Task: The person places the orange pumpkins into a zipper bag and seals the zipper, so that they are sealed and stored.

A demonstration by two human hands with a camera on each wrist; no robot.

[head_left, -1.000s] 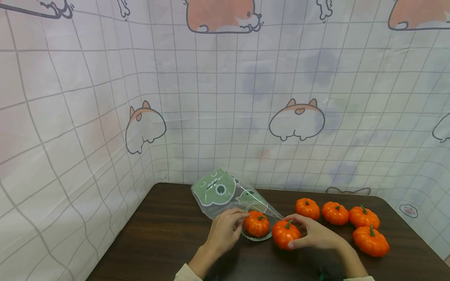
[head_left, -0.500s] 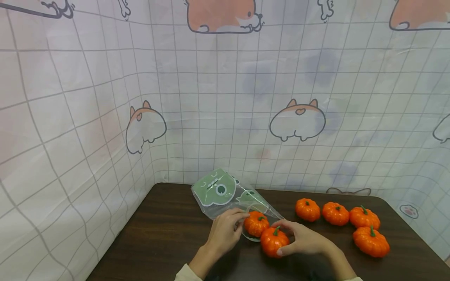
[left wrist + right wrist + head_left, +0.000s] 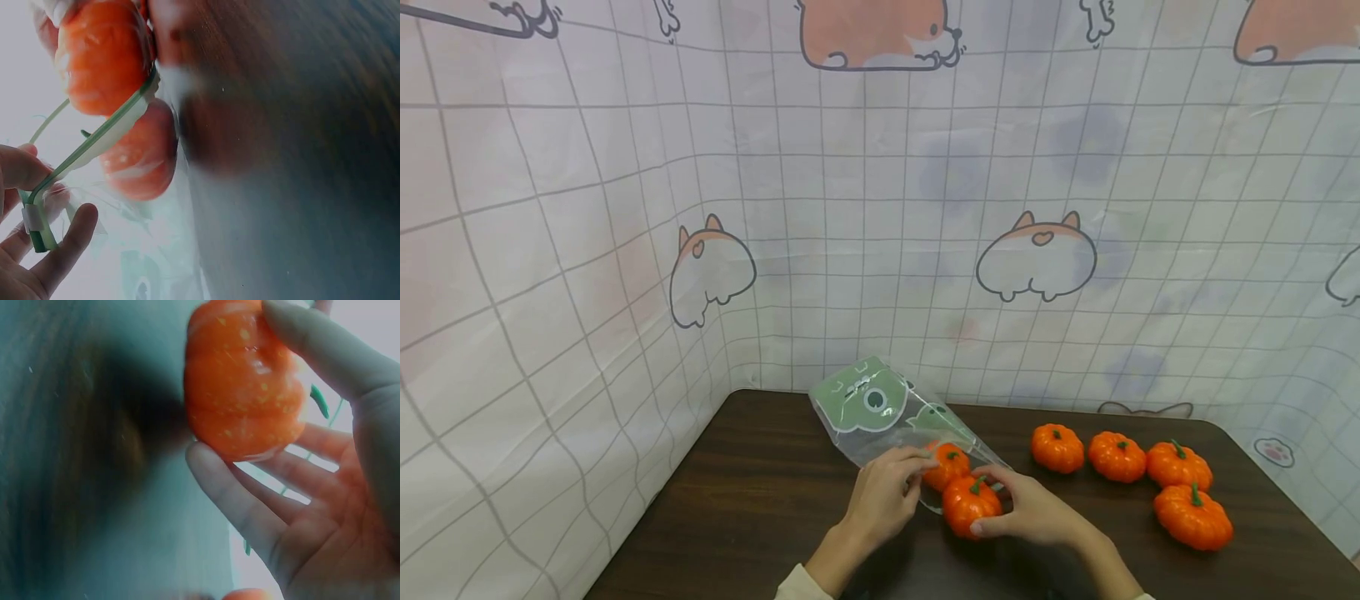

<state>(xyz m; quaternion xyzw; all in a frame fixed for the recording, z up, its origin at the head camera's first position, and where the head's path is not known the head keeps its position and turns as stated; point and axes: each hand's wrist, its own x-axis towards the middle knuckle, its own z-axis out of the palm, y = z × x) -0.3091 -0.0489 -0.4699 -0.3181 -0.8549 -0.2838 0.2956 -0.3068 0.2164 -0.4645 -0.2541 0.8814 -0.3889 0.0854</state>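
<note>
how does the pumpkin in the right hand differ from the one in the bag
The held pumpkin is gripped by the right hand; the bagged pumpkin lies inside the clear and green bag.
The held pumpkin is nearer the person; the bagged pumpkin is farther off, partly hidden behind the held one in the head view.
Both are orange and ribbed, with a green stem.

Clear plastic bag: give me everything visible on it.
The clear plastic bag looks thin and glossy, with green cartoon prints and a green-edged rim. It lies on the dark table, mouth open toward the person. The left hand holds the rim. One orange pumpkin sits just inside; the right hand holds a second pumpkin at the mouth, its contact with the bag unclear.
</note>
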